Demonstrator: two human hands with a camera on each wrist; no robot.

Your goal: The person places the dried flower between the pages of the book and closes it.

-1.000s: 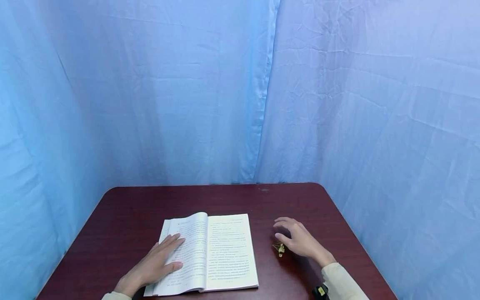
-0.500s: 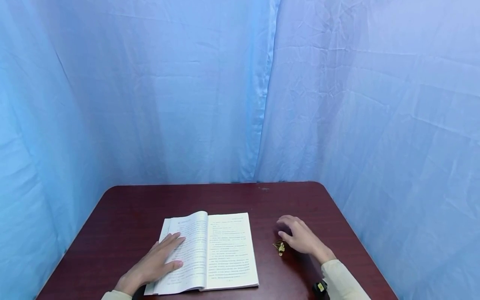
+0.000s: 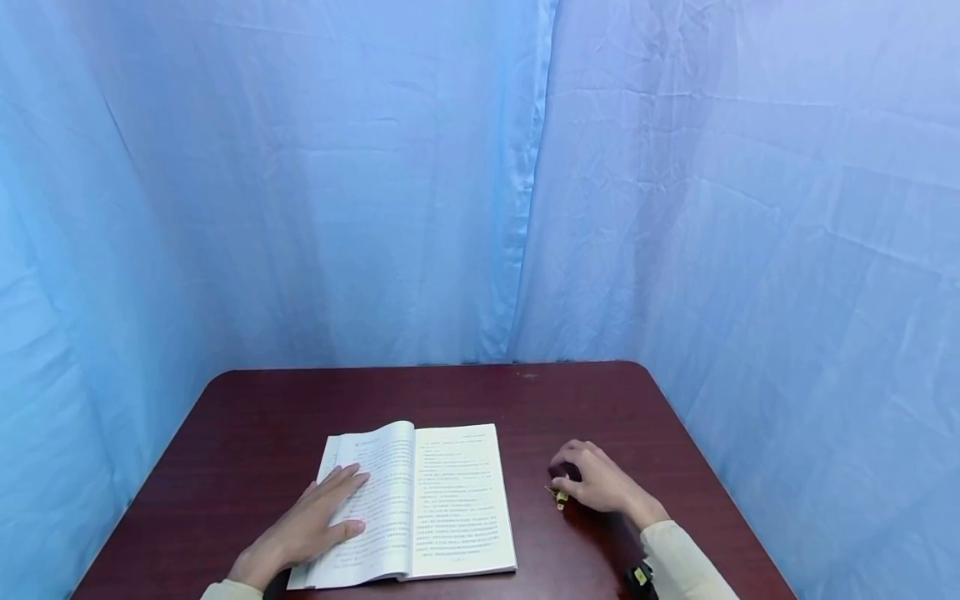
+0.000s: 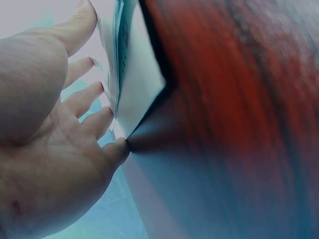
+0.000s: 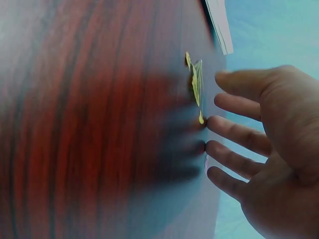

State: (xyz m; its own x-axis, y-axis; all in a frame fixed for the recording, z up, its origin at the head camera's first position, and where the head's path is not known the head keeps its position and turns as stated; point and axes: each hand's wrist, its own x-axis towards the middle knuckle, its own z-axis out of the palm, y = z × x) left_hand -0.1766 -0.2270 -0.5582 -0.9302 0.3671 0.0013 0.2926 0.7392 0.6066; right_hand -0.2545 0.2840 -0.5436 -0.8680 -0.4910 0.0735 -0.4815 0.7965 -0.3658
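An open book (image 3: 457, 508) with printed pages lies on the table. My left hand (image 3: 311, 521) rests on its left page with fingers spread and fairly straight; in the left wrist view the fingers (image 4: 94, 122) touch the page's outer edge. To the right of the book lies a small yellow-green sprig (image 3: 561, 498), like a dried flower, also seen thin and pointed in the right wrist view (image 5: 196, 87). Over it hovers my right hand (image 3: 596, 479), fingers bent downward and thumb beside the sprig. A gap shows between the thumb and the sprig in the right wrist view.
The dark red wooden table (image 3: 450, 396) has rounded far corners. Blue curtains (image 3: 375, 208) hang behind it and along both sides. A black device (image 3: 641, 577) is at my right wrist, by the pale sleeve (image 3: 682, 562).
My right hand first drew slightly to the right, then came back down and left, so the thumb now partly covers the sprig. The left hand and book have stayed put.
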